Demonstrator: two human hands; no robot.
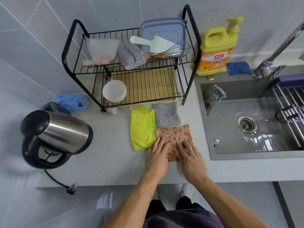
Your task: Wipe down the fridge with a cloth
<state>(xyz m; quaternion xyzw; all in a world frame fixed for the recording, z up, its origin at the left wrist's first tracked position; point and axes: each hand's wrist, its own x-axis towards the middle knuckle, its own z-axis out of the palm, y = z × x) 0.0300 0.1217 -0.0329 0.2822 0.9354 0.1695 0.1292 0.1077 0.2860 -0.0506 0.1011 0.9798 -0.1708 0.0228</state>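
Observation:
Three folded cloths lie on the grey counter (pixel 107 158) in front of the dish rack. A pink patterned cloth (pixel 175 134) is nearest me, with a yellow cloth (pixel 142 128) to its left and a grey dotted cloth (pixel 166 114) behind it. My left hand (pixel 156 157) rests flat on the near left part of the pink cloth, fingers straight. Beside it, my right hand (pixel 190 157) lies flat on the cloth's near right part. No fridge is in view.
A black dish rack (pixel 191 46) holds a white bowl (pixel 114 92), a whisk and lids. A steel kettle (pixel 56 134) stands at the left, its cord hanging off the edge. The sink (pixel 230 142) is at the right, with a yellow detergent bottle (pixel 215 51) and tap (pixel 278 50) behind it.

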